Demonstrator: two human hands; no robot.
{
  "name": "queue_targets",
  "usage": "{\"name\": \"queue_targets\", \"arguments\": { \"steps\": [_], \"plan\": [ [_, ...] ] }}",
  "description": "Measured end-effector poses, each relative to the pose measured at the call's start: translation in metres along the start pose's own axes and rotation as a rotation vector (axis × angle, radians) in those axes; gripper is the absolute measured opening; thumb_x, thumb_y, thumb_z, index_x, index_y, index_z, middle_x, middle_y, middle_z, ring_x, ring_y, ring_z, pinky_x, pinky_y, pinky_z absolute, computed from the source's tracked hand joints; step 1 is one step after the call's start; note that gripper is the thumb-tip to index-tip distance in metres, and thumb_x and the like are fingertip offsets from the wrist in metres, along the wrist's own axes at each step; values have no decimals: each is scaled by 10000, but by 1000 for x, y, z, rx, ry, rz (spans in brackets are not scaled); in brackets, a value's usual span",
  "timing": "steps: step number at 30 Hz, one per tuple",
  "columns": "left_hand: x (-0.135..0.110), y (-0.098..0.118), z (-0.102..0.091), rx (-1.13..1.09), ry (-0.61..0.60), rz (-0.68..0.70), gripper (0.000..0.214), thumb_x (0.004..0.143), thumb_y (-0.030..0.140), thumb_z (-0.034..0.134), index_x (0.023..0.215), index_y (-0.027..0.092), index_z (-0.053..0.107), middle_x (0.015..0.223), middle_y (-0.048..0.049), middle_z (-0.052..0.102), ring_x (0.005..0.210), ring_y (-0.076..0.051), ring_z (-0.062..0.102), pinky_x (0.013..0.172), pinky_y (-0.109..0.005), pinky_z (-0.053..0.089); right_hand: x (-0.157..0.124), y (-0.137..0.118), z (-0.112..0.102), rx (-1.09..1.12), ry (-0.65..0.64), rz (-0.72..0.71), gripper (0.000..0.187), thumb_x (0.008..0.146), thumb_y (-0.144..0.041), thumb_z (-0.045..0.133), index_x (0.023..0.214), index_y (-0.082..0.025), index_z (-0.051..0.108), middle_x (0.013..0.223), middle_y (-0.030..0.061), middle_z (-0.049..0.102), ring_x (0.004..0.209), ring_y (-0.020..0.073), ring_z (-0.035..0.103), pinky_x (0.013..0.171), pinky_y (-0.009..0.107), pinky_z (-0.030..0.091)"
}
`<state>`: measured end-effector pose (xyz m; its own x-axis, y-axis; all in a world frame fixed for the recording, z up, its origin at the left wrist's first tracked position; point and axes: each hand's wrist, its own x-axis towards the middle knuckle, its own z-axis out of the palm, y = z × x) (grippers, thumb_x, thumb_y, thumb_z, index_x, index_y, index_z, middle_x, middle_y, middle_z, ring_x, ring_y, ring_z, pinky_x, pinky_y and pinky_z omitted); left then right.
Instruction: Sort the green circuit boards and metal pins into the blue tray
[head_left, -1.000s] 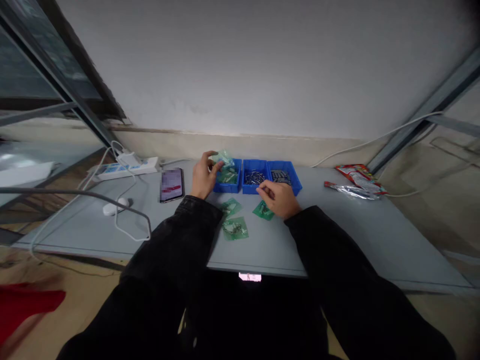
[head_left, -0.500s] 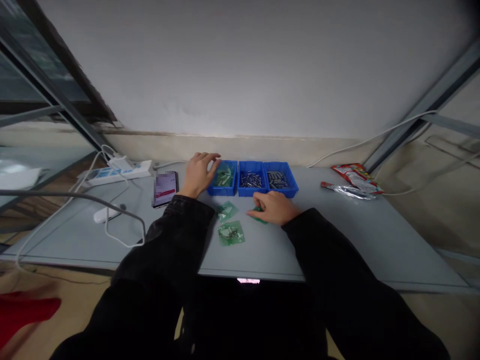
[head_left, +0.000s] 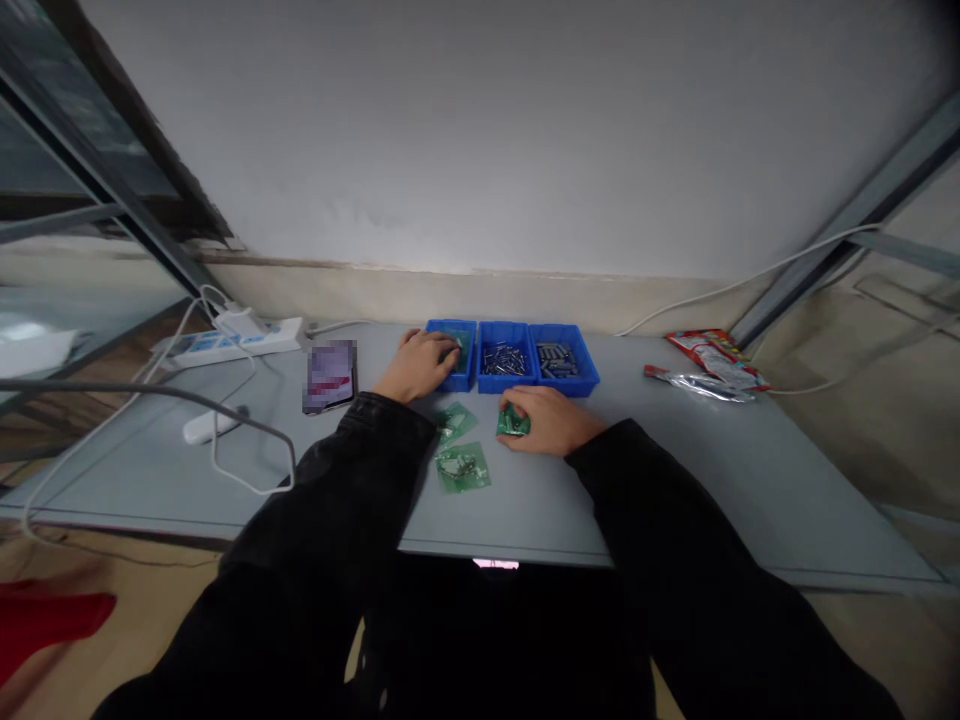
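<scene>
My left hand [head_left: 422, 364] reaches over the left side of the left blue bin [head_left: 471, 357], which contains green plastic packets. Its fingers are bent and close together, with their tips down in the bin; what they grip, if anything, is hidden. In front of the bins, my right hand [head_left: 551, 418] is closed around a small green packet [head_left: 513, 420] that pokes out between thumb and fingers. Two more green packets lie flat between my arms: the nearer one [head_left: 462, 468] has metal parts inside, and the farther one [head_left: 454, 424] is partly behind my left sleeve.
A middle blue bin [head_left: 507, 386] contains thin metal pins, and a right blue bin [head_left: 570, 386] contains grey cylinders. To the left are a phone [head_left: 330, 375], a power strip [head_left: 277, 340] and loose white cables. Red and silver wrappers [head_left: 712, 355] lie at the right.
My left hand has come down from above the left bin, its fingers now dipping inside. My right hand has turned slightly, so more of its green packet shows.
</scene>
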<state>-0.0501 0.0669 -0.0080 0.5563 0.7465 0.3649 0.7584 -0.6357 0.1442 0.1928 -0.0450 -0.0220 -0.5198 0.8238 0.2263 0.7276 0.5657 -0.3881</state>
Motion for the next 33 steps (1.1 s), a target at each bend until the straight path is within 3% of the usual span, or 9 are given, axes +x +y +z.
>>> {"name": "queue_targets", "arguments": {
  "steps": [4,7,9,14,17,21,25,29,33],
  "plan": [
    [-2,10,-4,-27,152,72,360,1006,369,442,1208,209,693,1275,-83,681,1189,-264,585,1097,-488,357,2,1,4,-55,35,-63,42,766,-163,650,765,-190,619,777,2,614,719,139,539,690,276,368],
    [-3,23,-9,-105,241,124,360,1017,366,445,1226,187,678,1236,-95,685,1146,-250,581,1056,-455,398,3,1,5,-68,27,-107,123,769,-97,595,689,-190,598,724,-3,605,682,129,531,663,270,361],
    [-4,34,-12,-172,266,174,348,1023,361,448,1228,189,671,1206,-86,690,1137,-238,576,1045,-438,410,3,-1,5,-60,87,-141,137,771,-78,583,694,-192,589,711,-10,603,664,122,533,653,261,369],
    [-10,57,-15,-267,235,305,380,1004,457,503,1261,217,647,1201,-77,691,1143,-251,573,1076,-473,381,-1,-2,-3,-27,582,-89,82,925,-176,530,917,-202,607,725,-4,638,637,127,583,642,253,419],
    [-14,66,-11,-292,238,375,430,935,530,611,1234,224,651,1177,-62,699,1146,-245,570,1096,-459,365,-3,-1,-7,-4,743,22,149,996,-289,479,993,-216,608,776,27,674,679,156,632,664,273,462],
    [-18,74,-3,-306,251,373,316,950,482,613,1101,210,666,1064,-61,713,1059,-231,589,1021,-431,407,-3,1,-4,85,718,86,220,1021,-364,429,1030,-234,606,892,59,706,753,187,663,732,322,507],
    [-20,73,1,-335,293,308,256,1000,432,538,968,199,640,936,-60,701,934,-224,604,958,-424,421,0,2,-1,213,621,54,219,958,-404,567,1083,-224,578,896,52,698,746,184,640,710,317,504],
    [-21,70,3,-344,314,281,277,1004,427,525,876,192,591,851,-45,660,839,-205,575,906,-395,424,4,3,-2,150,523,31,159,921,-361,618,896,-210,575,775,31,640,680,170,574,672,297,444],
    [-22,71,5,-355,313,290,308,1002,457,515,841,197,546,789,-28,601,803,-203,544,869,-381,427,6,1,-3,153,516,48,172,925,-296,582,786,-211,527,699,14,585,654,169,538,658,294,402]
  ]
}}
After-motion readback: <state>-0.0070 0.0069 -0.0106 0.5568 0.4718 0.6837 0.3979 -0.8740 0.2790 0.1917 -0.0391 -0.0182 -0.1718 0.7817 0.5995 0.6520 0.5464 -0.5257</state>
